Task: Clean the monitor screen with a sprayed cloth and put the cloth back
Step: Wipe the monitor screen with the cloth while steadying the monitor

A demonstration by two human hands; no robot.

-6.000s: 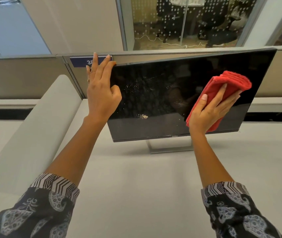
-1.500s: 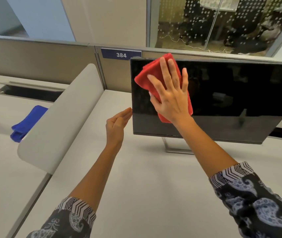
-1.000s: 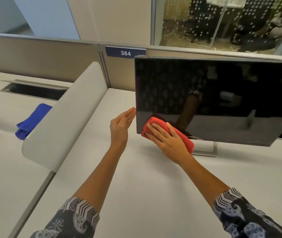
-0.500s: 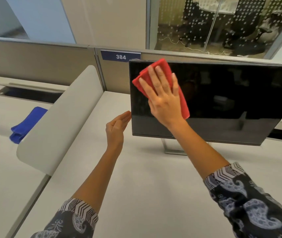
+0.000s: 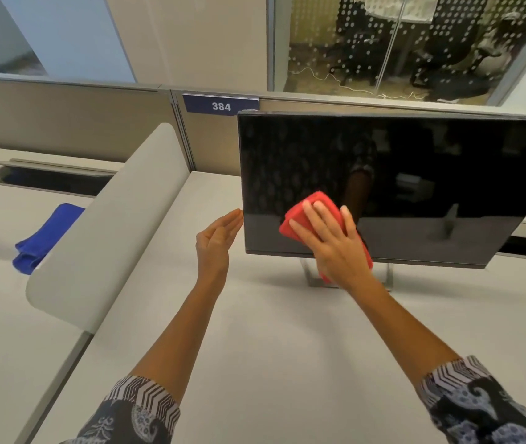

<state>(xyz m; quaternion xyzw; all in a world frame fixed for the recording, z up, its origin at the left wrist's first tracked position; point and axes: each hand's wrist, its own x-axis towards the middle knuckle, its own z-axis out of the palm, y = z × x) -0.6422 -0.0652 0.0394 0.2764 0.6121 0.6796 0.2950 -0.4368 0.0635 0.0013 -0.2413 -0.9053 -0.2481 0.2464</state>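
A black monitor [image 5: 415,174] stands on a metal foot on the white desk, its screen dark and glossy. My right hand [image 5: 332,243] lies flat on a folded red cloth [image 5: 301,213] and presses it against the lower left part of the screen, near the bottom bezel. My left hand [image 5: 218,240] is open, fingers together, its fingertips at the monitor's left edge, holding nothing.
A rounded grey divider [image 5: 101,229] separates this desk [image 5: 271,347] from the one on the left, where a blue cloth [image 5: 47,235] lies. A partition with a "384" label [image 5: 221,105] runs behind the monitor. A cable slot [image 5: 47,179] is open at far left.
My right hand has swept the red cloth down from the screen's upper left corner to its lower left part. My left hand has stayed by the monitor's left edge.
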